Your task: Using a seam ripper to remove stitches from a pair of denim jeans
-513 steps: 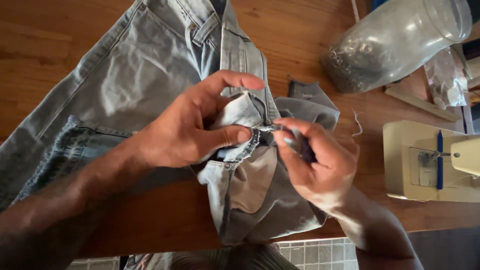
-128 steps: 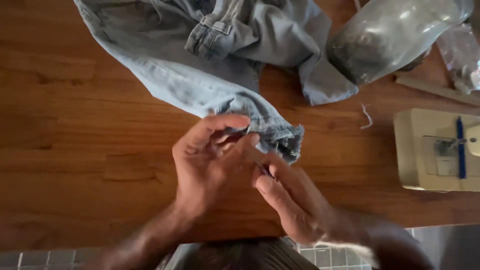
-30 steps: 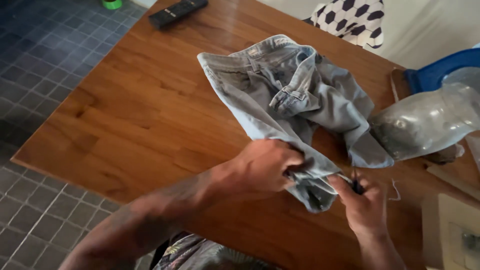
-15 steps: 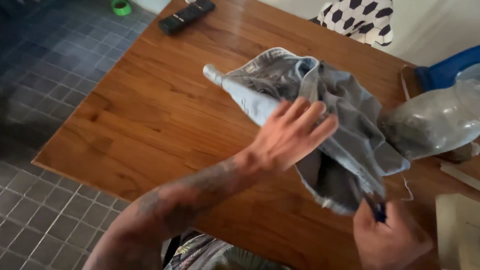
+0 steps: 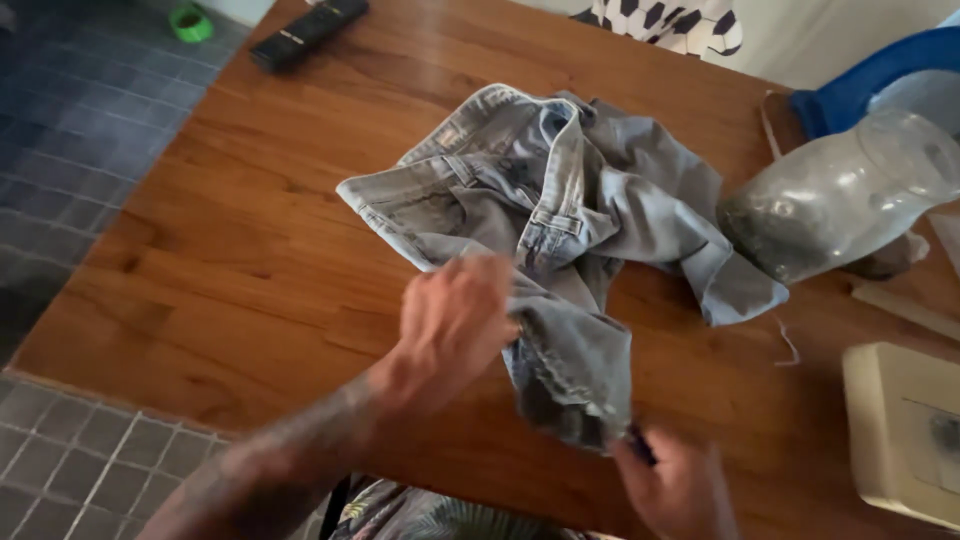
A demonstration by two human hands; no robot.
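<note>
A pair of light grey-blue jeans (image 5: 560, 210) lies crumpled on the wooden table (image 5: 250, 250). My left hand (image 5: 455, 320) grips a fold of the jeans near the middle of the table's front. Close to the front edge, my right hand (image 5: 675, 485) holds the lower end of that same fold, with a small dark tool poking out between the fingers. The cloth is stretched between both hands.
A clear plastic jar (image 5: 840, 195) lies on its side at the right. A cream sewing machine (image 5: 905, 430) sits at the right edge. A black remote control (image 5: 308, 30) lies at the far corner. Loose thread (image 5: 788, 345) lies near the jeans. Tiled floor (image 5: 80, 130) is to the left.
The jeans have dropped back onto the table in a flatter heap. My left hand has closed on the cloth and moved toward me; my right hand stays at the front edge.
</note>
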